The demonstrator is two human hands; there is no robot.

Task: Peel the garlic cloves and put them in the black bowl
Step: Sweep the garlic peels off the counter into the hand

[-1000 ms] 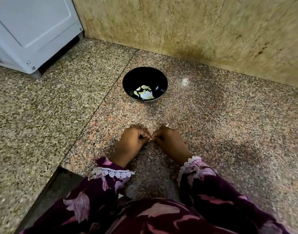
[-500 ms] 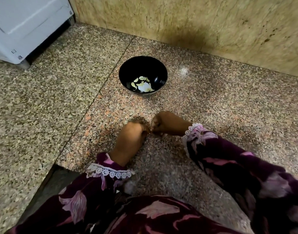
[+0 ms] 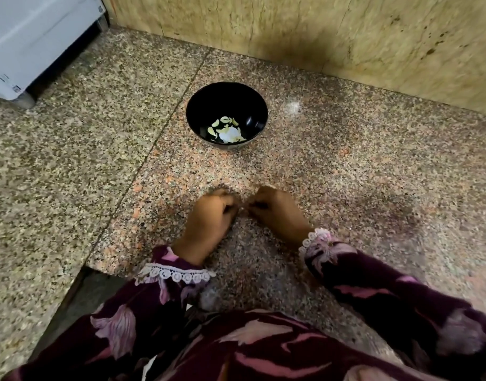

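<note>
A black bowl [image 3: 193, 107] stands on the speckled granite surface [image 3: 346, 174], holding several peeled garlic cloves [image 3: 226, 129] and a pale scrap. Nearer to me, my left hand [image 3: 210, 220] and my right hand [image 3: 277, 210] rest low over the granite with their curled fingertips meeting. They pinch a small pale garlic clove [image 3: 243, 210] between them, mostly hidden and blurred. Both hands sit well short of the bowl. Dark floral sleeves with lace cuffs cover my wrists.
A white appliance [image 3: 38, 37] stands at the far left corner. A beige stone wall [image 3: 332, 31] runs behind the bowl. The granite slab ends at a dark gap [image 3: 79, 298] by my left sleeve. A seam line runs diagonally left of the bowl.
My right forearm swung out to the right half a second ago and has come back in. The fingertips stayed together throughout. The bowl has not moved; the camera shifted.
</note>
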